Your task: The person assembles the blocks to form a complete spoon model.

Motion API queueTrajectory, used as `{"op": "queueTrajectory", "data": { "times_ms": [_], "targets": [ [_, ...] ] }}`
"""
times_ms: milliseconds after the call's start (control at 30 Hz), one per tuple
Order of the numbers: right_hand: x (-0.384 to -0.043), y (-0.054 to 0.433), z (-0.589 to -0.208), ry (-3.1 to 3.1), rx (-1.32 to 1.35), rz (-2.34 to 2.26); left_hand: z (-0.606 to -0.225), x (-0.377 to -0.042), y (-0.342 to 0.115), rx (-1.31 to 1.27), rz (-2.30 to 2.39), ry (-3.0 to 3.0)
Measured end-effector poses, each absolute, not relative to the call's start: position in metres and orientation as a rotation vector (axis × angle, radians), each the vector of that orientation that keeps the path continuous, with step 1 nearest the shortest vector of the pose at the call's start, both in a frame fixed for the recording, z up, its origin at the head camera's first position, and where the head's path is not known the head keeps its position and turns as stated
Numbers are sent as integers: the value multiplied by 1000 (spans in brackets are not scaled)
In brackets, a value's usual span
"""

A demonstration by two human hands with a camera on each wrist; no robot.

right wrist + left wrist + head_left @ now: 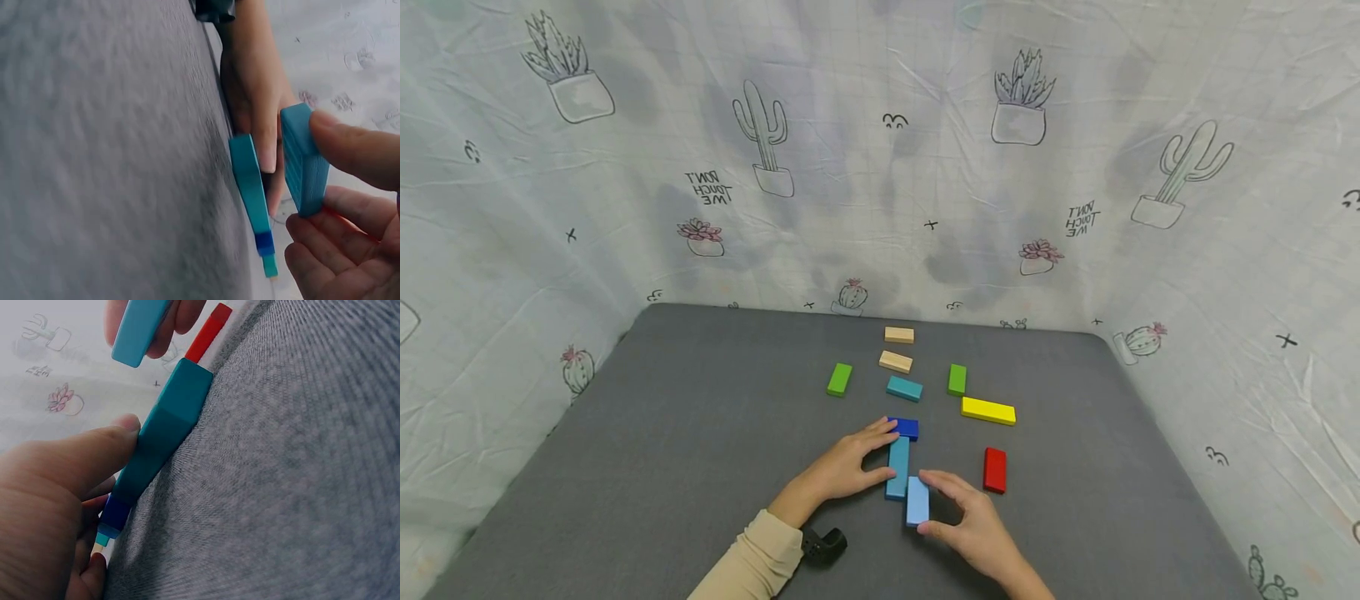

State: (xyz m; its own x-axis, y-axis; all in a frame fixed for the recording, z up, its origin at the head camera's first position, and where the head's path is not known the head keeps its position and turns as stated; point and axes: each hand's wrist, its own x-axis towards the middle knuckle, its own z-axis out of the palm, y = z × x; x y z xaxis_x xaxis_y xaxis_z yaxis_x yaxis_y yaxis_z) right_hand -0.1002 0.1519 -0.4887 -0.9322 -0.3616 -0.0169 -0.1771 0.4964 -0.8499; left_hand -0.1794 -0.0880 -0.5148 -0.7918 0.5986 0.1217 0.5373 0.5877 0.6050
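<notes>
My right hand (972,518) holds a light blue block (917,502) by its ends between thumb and fingers. In the right wrist view this block (303,159) is raised off the cloth. My left hand (844,465) rests beside a long medium-blue block (898,468), thumb tip (130,422) against its side. The other left fingertips lie by a dark blue block (907,429), which sits end to end with the long block at its far end. In the left wrist view the long block (165,419) lies flat on the cloth.
Beyond the hands lie a teal block (905,388), two wooden blocks (898,335) and two green blocks (839,380). To the right are a yellow block (988,411) and a red block (995,470). Printed fabric (880,167) surrounds the grey table (700,433).
</notes>
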Motion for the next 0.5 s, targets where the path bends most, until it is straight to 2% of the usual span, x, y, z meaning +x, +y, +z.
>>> {"op": "queueTrajectory", "data": {
  "times_ms": [500],
  "targets": [
    [-92,136,-491,2546,-499,-1315,-515,-180,-88,998,978,2722]
  ]
}}
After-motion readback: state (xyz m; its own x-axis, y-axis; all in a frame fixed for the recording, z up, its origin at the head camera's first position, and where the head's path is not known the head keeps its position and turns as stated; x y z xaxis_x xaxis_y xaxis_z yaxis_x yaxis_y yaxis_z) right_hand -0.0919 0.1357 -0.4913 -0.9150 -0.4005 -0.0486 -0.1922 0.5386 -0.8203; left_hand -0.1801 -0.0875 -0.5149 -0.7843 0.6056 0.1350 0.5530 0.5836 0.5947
